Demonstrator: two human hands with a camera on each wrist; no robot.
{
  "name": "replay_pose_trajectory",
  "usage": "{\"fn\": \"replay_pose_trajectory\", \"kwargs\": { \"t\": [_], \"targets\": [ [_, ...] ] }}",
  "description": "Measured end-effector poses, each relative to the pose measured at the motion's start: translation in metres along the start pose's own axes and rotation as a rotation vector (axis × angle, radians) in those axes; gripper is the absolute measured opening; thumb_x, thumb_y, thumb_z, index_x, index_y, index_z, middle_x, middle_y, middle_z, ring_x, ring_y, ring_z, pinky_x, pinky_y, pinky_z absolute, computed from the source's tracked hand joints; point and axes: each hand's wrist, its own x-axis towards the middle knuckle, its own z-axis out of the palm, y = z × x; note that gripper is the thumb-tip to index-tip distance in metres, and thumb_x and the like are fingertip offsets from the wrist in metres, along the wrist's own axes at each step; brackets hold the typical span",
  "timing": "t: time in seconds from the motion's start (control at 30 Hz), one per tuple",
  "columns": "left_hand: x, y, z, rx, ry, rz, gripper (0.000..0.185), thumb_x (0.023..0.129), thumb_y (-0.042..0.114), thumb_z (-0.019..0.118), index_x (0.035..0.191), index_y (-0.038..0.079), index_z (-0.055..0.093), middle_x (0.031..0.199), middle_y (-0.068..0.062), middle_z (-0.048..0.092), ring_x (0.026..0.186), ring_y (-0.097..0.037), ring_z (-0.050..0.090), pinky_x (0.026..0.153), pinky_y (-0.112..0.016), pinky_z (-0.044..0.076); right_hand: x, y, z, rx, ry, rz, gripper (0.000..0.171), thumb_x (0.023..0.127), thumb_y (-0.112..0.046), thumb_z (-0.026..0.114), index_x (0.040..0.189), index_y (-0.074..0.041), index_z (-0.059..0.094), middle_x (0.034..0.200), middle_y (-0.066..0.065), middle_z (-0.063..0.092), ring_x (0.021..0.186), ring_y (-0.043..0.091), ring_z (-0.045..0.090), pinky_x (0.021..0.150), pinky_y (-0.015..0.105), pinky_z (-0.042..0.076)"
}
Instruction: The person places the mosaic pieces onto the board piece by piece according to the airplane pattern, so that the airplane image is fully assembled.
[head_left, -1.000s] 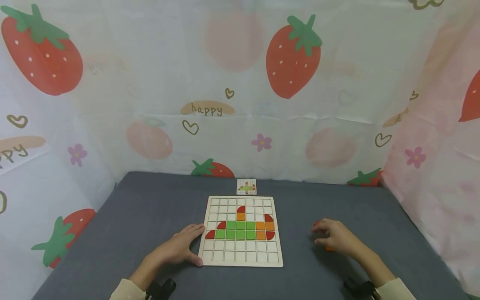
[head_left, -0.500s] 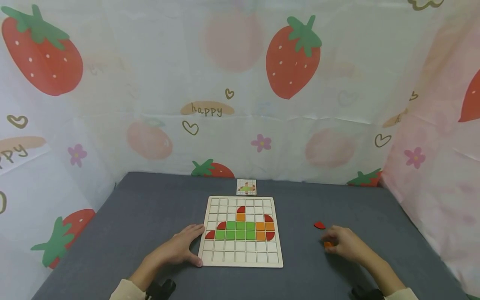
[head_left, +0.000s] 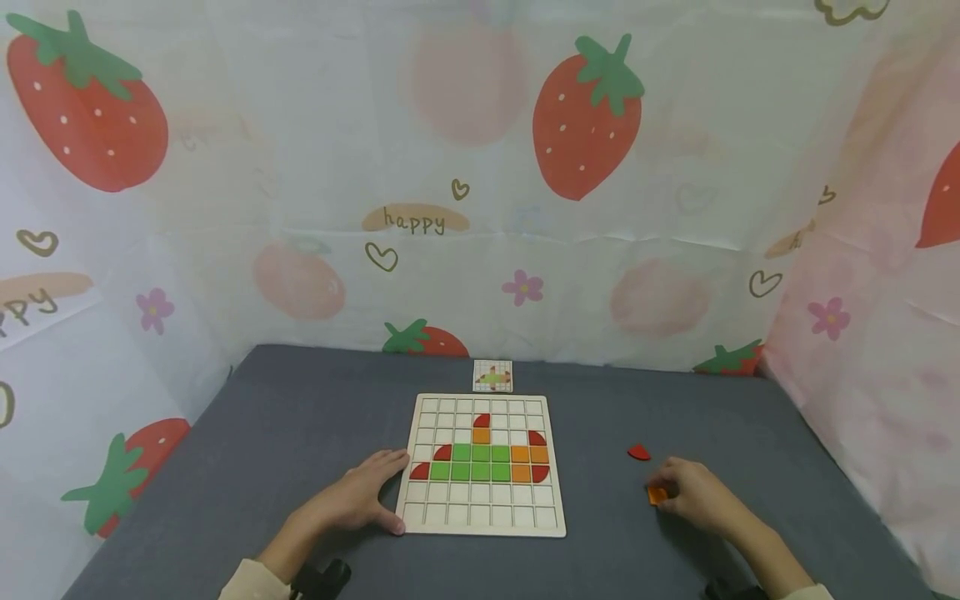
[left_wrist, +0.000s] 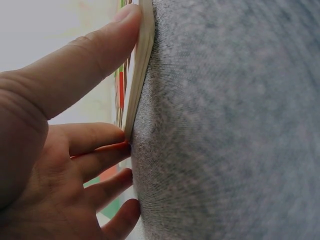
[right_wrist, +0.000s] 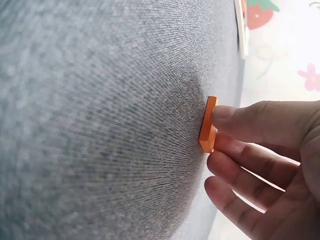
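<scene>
A wooden grid board (head_left: 480, 518) lies on the grey table, with green, orange and red tiles forming a pattern in its cells. My left hand (head_left: 363, 492) rests along the board's left edge, fingers spread. Its thumb (left_wrist: 95, 57) lies on the near corner, and fingertips touch the side. To the right of the board, my right hand (head_left: 697, 496) has thumb and index finger at a small orange square tile (right_wrist: 209, 125), pinching it close to the cloth. The other fingers are bent loosely beside it. A red quarter-round tile (head_left: 639, 452) lies just beyond that hand.
A small card (head_left: 492, 377) with a printed picture of a tile pattern lies behind the board. Grey cloth (head_left: 322, 392) covers the table. A curtain printed with strawberries (head_left: 587, 117) hangs around the back and sides.
My right hand has moved from the red quarter-round tile slightly right and nearer, uncovering it, and has come onto the orange tile. The left hand and board have stayed in place.
</scene>
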Motion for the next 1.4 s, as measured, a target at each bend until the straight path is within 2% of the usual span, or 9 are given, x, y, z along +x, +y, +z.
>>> {"fn": "replay_pose_trajectory", "kwargs": {
  "t": [0.7, 1.1, 1.4],
  "targets": [
    [-0.0023, 0.0008, -0.0003, -0.003, 0.003, 0.003, 0.098, 0.065, 0.026, 0.088, 0.146, -0.002, 0.04, 0.154, -0.019, 0.037, 0.146, -0.044, 0.024, 0.109, -0.07, 0.022, 0.0027, -0.0043, 0.0025, -0.015, -0.001, 0.073, 0.022, 0.074, -0.003, 0.079, 0.095, -0.006, 0.076, 0.09, -0.001, 0.065, 0.085, 0.017, 0.062, 0.073, 0.036, 0.053],
    [0.0006, -0.0008, 0.0002, 0.014, -0.005, 0.0, 0.099, 0.066, 0.028, 0.088, 0.146, -0.001, 0.04, 0.155, -0.018, 0.036, 0.146, -0.042, 0.025, 0.11, -0.068, 0.024, 0.0005, -0.0039, 0.0037, -0.039, 0.006, 0.042, 0.024, 0.074, -0.003, 0.079, 0.097, -0.005, 0.075, 0.091, -0.001, 0.066, 0.087, 0.019, 0.064, 0.074, 0.037, 0.053],
    [0.0001, -0.0005, 0.0003, 0.007, -0.008, -0.01, 0.098, 0.065, 0.027, 0.088, 0.146, -0.001, 0.04, 0.155, -0.017, 0.037, 0.146, -0.041, 0.025, 0.11, -0.067, 0.023, 0.0009, -0.0048, 0.0058, -0.043, 0.014, 0.078, 0.023, 0.074, -0.004, 0.079, 0.097, -0.005, 0.076, 0.089, -0.001, 0.065, 0.084, 0.017, 0.063, 0.073, 0.037, 0.053]
  ]
}}
